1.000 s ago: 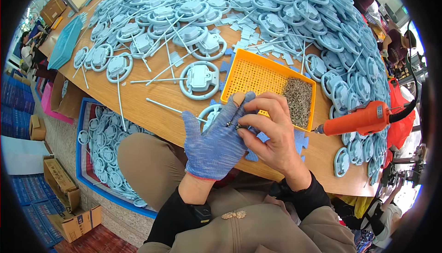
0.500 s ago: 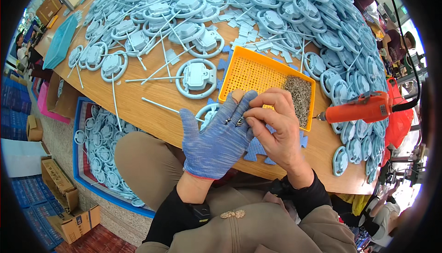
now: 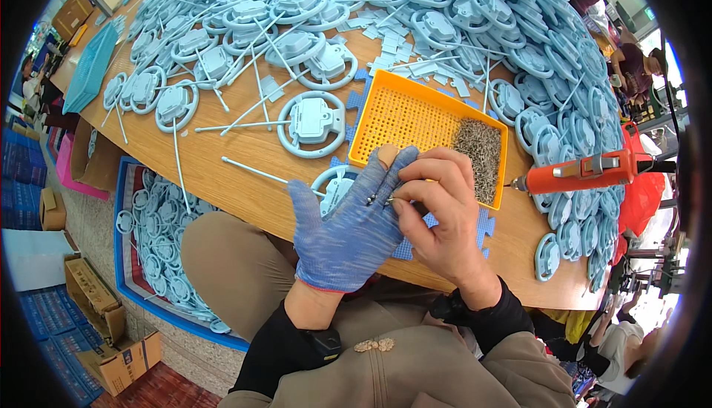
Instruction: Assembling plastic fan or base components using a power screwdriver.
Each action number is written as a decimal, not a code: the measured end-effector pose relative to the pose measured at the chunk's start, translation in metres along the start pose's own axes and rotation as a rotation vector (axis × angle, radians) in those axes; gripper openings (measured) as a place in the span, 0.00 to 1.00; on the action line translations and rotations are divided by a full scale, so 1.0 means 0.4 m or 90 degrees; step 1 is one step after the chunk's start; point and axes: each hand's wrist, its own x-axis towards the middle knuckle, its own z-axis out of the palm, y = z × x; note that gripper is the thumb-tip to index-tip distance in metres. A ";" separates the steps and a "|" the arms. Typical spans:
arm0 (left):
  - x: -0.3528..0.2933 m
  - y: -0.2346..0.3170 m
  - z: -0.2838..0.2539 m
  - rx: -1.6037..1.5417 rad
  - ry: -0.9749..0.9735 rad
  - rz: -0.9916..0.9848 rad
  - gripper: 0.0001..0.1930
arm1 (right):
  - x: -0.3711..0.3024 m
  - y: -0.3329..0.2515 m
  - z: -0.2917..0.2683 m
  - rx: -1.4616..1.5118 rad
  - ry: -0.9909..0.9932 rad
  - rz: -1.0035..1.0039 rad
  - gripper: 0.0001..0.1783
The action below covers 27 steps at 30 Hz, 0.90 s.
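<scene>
At the near edge of the wooden table (image 3: pixel 245 185), seen from the head camera, both hands meet over a pale blue ring-shaped part (image 3: pixel 331 185) lying just in front of the orange perforated tray (image 3: pixel 415 115). The left hand (image 3: pixel 348 222), in a blue knit glove with the fingertips cut away, lies spread over the part and seems to pin it down rather than close around it. The right hand (image 3: pixel 437 211), bare, pinches a small screw (image 3: pixel 377 200) between thumb and forefinger, right at the gloved fingers. A heap of grey screws (image 3: pixel 478 156) fills the tray's right end, so plenty of fasteners are left. The orange power screwdriver (image 3: pixel 586 174) lies untouched on the table to the right of the tray. I judge the work on this piece to be at an early stage: a screw is being placed, none visibly driven. Behind, a large pile of similar blue parts (image 3: pixel 415 15) covers the table, and more lie in a blue bin (image 3: pixel 167 230) on the floor at left; whether those are finished cannot be told.
</scene>
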 end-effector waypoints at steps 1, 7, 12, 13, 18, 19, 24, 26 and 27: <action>-0.001 0.000 0.005 -0.024 0.029 0.001 0.57 | 0.000 0.000 -0.001 0.001 0.000 0.000 0.10; 0.000 -0.001 -0.001 -0.081 0.033 0.005 0.56 | -0.009 0.003 -0.004 -0.013 0.010 0.010 0.09; 0.019 -0.004 -0.002 -0.059 0.037 -0.007 0.54 | -0.010 0.014 -0.024 0.018 0.040 0.014 0.11; 0.021 -0.001 0.000 -0.073 0.044 -0.001 0.53 | -0.009 0.012 -0.032 0.016 0.046 0.013 0.11; 0.024 0.019 -0.002 -0.001 0.088 0.052 0.50 | -0.067 0.017 -0.072 0.057 0.064 0.053 0.12; 0.019 0.028 0.003 0.032 0.098 0.059 0.48 | -0.086 0.011 -0.083 0.058 0.070 0.077 0.11; 0.113 -0.034 -0.019 0.131 0.024 0.030 0.24 | -0.188 0.009 -0.117 0.060 0.123 0.236 0.05; 0.169 -0.055 0.006 0.098 0.003 0.038 0.20 | -0.197 0.015 -0.114 0.086 0.120 0.187 0.04; 0.207 -0.071 0.031 0.137 0.117 -0.012 0.19 | -0.199 0.018 -0.123 0.078 0.120 0.175 0.04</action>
